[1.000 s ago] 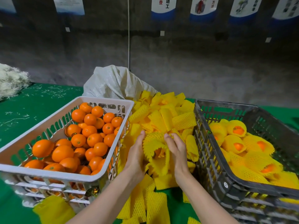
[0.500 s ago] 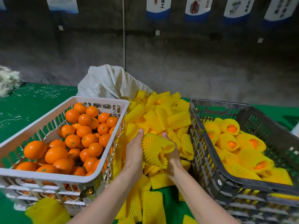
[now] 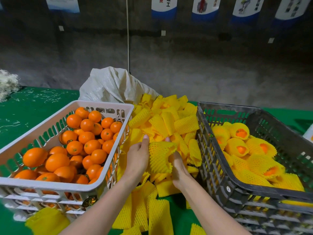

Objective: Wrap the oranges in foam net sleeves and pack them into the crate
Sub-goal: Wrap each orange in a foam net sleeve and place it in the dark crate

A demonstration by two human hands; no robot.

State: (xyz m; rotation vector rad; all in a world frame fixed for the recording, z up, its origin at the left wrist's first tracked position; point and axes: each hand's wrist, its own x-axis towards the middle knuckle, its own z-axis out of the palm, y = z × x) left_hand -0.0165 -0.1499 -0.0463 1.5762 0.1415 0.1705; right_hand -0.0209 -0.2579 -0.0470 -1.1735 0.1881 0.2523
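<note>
— What's changed at your end?

— Nearest me, my left hand (image 3: 138, 160) and right hand (image 3: 178, 168) cup one foam net sleeve (image 3: 160, 158) from either side, gripping it between them. A second ago orange skin peeked through the mesh. Now the net is drawn right over and no fruit shows. I judge this one wrapped and due for the dark crate (image 3: 228, 108) on my right.

— And the supply?

— The bare oranges (image 3: 92, 146) fill the white crate (image 3: 50, 184) on my left. The loose sleeves (image 3: 169, 121) heap between the two crates, beyond my hands. Several wrapped oranges (image 3: 237, 148) lie in the dark crate already.

— What can't you make out?

— My fingers behind the sleeve, most of the right hand under it, and the orange itself, which I only presume is inside. The dark crate's right side is cut off. A white sack (image 3: 115, 85) behind the heap shows nothing of its contents.
</note>
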